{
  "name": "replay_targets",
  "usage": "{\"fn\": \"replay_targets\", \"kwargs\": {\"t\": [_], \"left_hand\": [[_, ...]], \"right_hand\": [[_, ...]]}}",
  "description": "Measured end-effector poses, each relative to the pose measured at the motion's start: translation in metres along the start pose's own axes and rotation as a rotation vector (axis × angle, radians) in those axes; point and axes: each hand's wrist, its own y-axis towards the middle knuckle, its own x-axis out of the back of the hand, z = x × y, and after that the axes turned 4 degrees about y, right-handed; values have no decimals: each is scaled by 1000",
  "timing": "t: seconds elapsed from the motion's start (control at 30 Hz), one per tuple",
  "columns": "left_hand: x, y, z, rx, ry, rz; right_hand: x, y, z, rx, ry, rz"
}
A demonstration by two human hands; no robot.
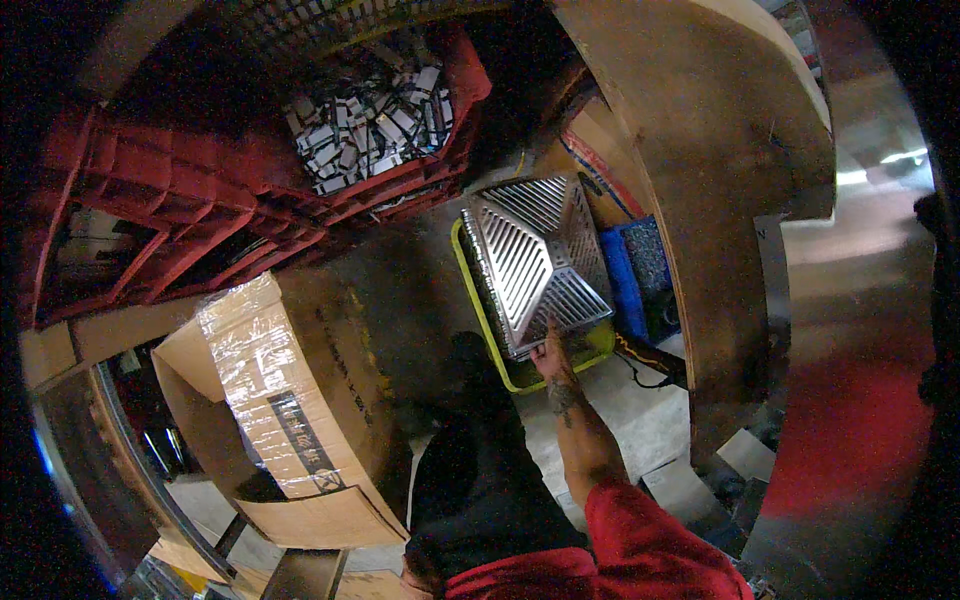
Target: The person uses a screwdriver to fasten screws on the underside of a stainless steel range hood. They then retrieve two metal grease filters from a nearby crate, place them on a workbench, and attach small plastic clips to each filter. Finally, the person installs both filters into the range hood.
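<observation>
My right hand (548, 360) reaches forward and grips the near edge of a slotted metal panel (530, 260), one finger stretched over its top. The panel is silvery, with slanted slots in triangular sections meeting near the middle. It seems to lie on a stack of similar pieces, whose edges show on the left side. Around the stack runs the rim of a yellow-green tray (473, 300) on the floor. At the lower edge, beside my dark trousers, a bit of skin that looks like my left hand (420, 577) shows; its fingers are hidden.
A red crate (390, 175) holds many small pale metal pieces at the far left. An open cardboard box (270, 380) with clear tape stands left of my legs. Right of the tray are a blue container (622, 275) and a wooden board (720, 200). Flat cardboard (680, 490) lies nearer.
</observation>
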Motion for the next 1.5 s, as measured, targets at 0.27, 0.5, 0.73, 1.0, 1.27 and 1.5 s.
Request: {"fn": "replay_targets", "kwargs": {"t": [0.27, 0.5, 0.73, 1.0, 1.27, 1.5], "left_hand": [[-8, 4, -35, -31, 7, -20], [-25, 62, -146, -465, 272, -56], [-80, 88, -279, -672, -328, 78], [27, 19, -222, -426, -708, 2], [68, 22, -129, -187, -861, -21], [46, 0, -173, -261, -627, -127]], "right_hand": [[-39, -5, 56, -240, 534, -151], [-69, -93, 194, -288, 652, -264], [-94, -237, 211, -565, 1013, 429], [-1, -128, 123, -392, -162, 265], [54, -48, -26, -244, 145, -89], [88, -27, -49, -409, 481, -183]]}}
